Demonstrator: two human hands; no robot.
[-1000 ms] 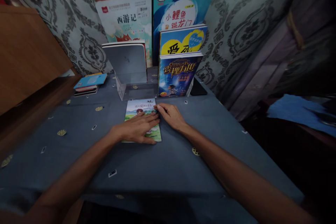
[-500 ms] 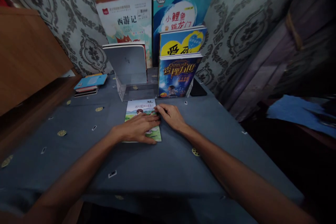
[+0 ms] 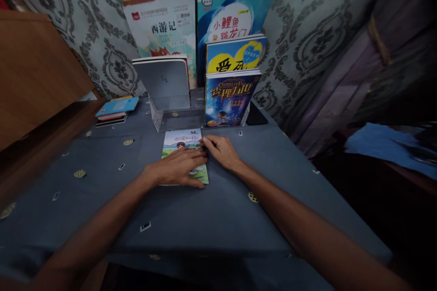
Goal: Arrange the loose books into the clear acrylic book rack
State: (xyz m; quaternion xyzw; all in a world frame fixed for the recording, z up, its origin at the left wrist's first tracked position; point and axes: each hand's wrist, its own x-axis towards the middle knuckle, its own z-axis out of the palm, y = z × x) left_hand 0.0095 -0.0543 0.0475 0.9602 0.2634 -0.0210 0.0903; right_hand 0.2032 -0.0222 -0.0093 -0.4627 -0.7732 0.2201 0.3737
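Note:
A small paperback book [image 3: 182, 136] with a landscape and a child's figure on its cover lies flat on the cloth-covered table. My left hand [image 3: 179, 167] rests palm down across the lower part of the cover, fingers stretched out and the thumb apart. At the book's right edge is my right hand [image 3: 221, 151]; its fingers are curled, with the tips at the edge near the top corner. Just behind the book stands a clear acrylic book stand [image 3: 182, 120], with a dark blue book [image 3: 228, 100] upright at its right and a grey-covered book [image 3: 164, 82] leaning at its left.
Taller picture books, one white [image 3: 162, 22] and one teal [image 3: 235, 7], stand behind against the patterned wall. A few books topped by a light blue one [image 3: 117, 106] lie at the left. A black phone-like object [image 3: 256, 116] is at the right, and a wooden cabinet [image 3: 37, 72] borders the left.
The whole view has shifted very slightly to the left. Both hands stay in place on the book.

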